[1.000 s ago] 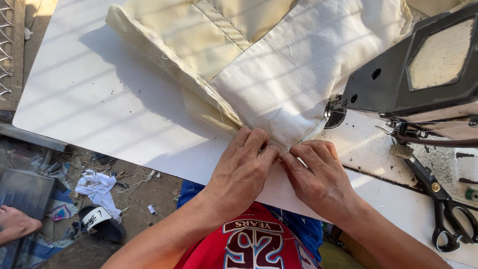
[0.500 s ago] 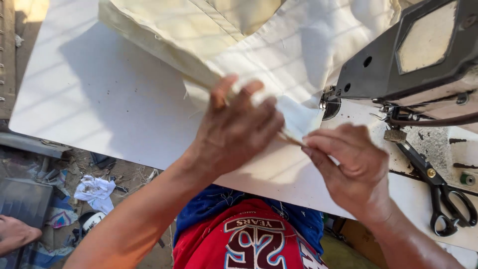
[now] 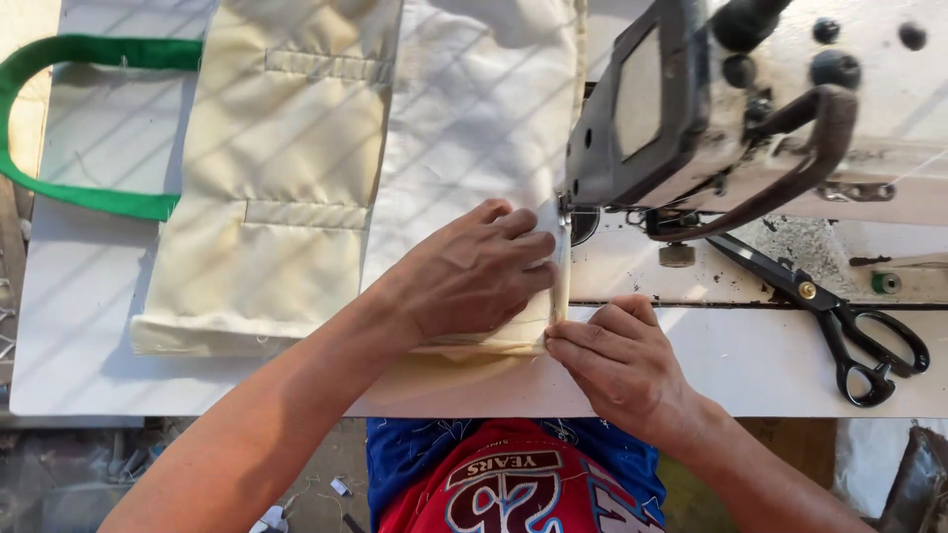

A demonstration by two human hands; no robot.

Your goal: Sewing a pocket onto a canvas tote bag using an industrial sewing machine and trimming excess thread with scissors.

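The left hand (image 3: 472,271) covered the cream fabric (image 3: 286,188) near the needle, which the sewing machine (image 3: 691,109) head hid. The top edge cut off machine and fabric; the green strap (image 3: 69,118) ran off left.

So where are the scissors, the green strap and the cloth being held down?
Scissors (image 3: 825,308): head view, on the pivot where the black blades meet the handles.
Green strap (image 3: 59,192): head view, on its lower run at the left.
Cream cloth (image 3: 286,148): head view, on the flat panel between two stitched bands.
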